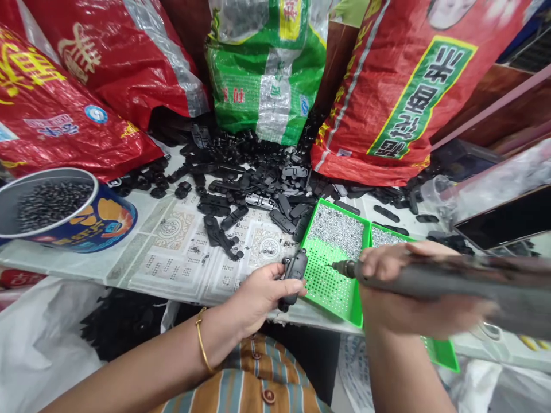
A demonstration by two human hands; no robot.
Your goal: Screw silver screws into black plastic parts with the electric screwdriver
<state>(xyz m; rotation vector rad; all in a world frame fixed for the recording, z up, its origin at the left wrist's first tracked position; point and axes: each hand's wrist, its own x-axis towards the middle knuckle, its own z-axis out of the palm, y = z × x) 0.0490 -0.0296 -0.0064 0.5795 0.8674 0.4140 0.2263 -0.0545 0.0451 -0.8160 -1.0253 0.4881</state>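
The left hand holds a black part near the worktop's edge; the right hand grips a driver, tip apart from it. Many pieces lie loose; how many are finished is unclear.

Head view: moderately bright, even, cool-white light; source out of frame. Glossy highlights on the sacks. Dark shadow beneath the table. Right hand and power tool motion-blurred; left hand sharper. Wide-angle stretching toward edges.
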